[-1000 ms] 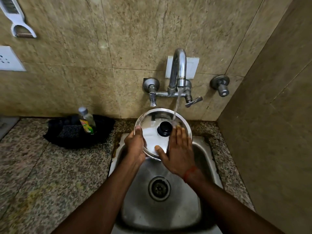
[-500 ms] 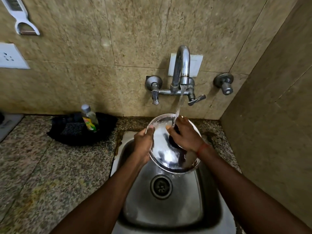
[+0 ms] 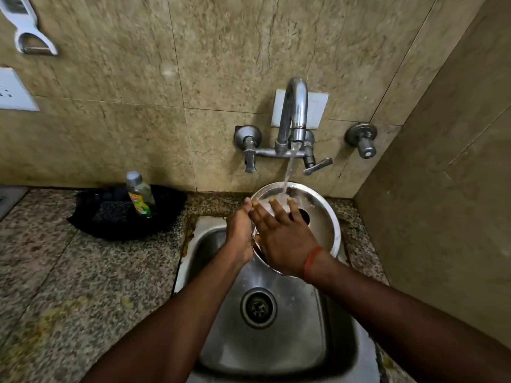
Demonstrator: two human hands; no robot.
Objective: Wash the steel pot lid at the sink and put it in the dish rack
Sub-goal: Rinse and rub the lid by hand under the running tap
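The round steel pot lid [image 3: 323,225] is tilted up over the far end of the steel sink [image 3: 276,341], under the running tap [image 3: 294,117]. Its black knob [image 3: 304,215] peeks out beside my fingers. My left hand [image 3: 240,233] grips the lid's left rim. My right hand [image 3: 284,239] lies flat on the lid's face with fingers spread, and the water stream lands at its fingertips. No dish rack is in view.
A dish soap bottle [image 3: 139,194] stands in a black tray [image 3: 124,214] with a scrub pad on the granite counter [image 3: 69,286] to the left. Tiled walls close in behind and on the right. A peeler [image 3: 26,31] hangs at top left.
My right hand moved from the knob area to lie flat across the lid's left face, and the lid tilted more toward the tap. My left hand kept its hold on the rim.
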